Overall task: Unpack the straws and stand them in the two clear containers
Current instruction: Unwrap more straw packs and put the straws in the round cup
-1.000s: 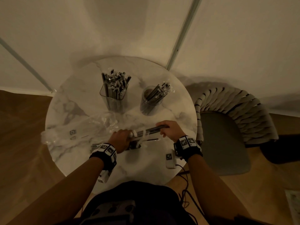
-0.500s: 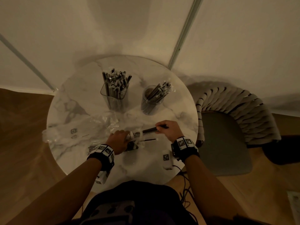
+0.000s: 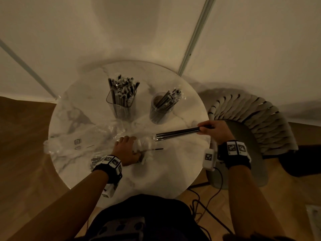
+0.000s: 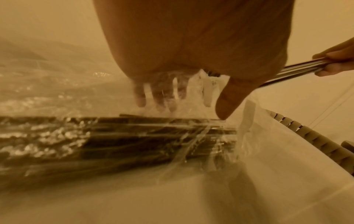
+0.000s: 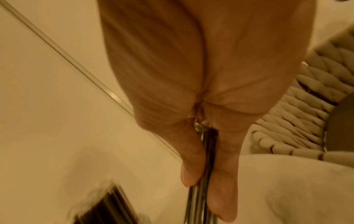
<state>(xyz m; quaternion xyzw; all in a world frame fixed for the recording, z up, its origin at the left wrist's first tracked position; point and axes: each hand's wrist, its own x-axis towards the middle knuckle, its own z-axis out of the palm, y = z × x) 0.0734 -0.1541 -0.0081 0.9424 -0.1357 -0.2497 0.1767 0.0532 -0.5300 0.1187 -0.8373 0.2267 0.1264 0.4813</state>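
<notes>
A slim bundle of dark straws (image 3: 177,133), just clear of its wrapper, hangs level above the marble desk (image 3: 166,173), gripped at one end by the right hand (image 3: 214,131), whose fingers (image 5: 191,163) are clamped together on the rods. The left hand (image 3: 126,150) lies on the crumpled clear wrapper (image 3: 144,145), its fingers (image 4: 139,97) spread and fairly straight, pinning the plastic down beside a further pack of wrapped straws (image 4: 114,136) at the desk's near-left edge. One loose straw (image 3: 155,149) lies flat near that hand.

Farther back stand the two clear containers, well apart from both hands: the square one (image 3: 121,105) crowded with upright straws, the round one (image 3: 160,108) holding fewer, leaning to the right. Empty packaging (image 3: 73,143) sprawls across the left of the desk; a woven chair (image 3: 251,119) sits to the right.

The step in hand looks like drawing a batch free of its sleeve. Next, the bundle would need tipping upright and lowering into a container, probably the emptier round one.
</notes>
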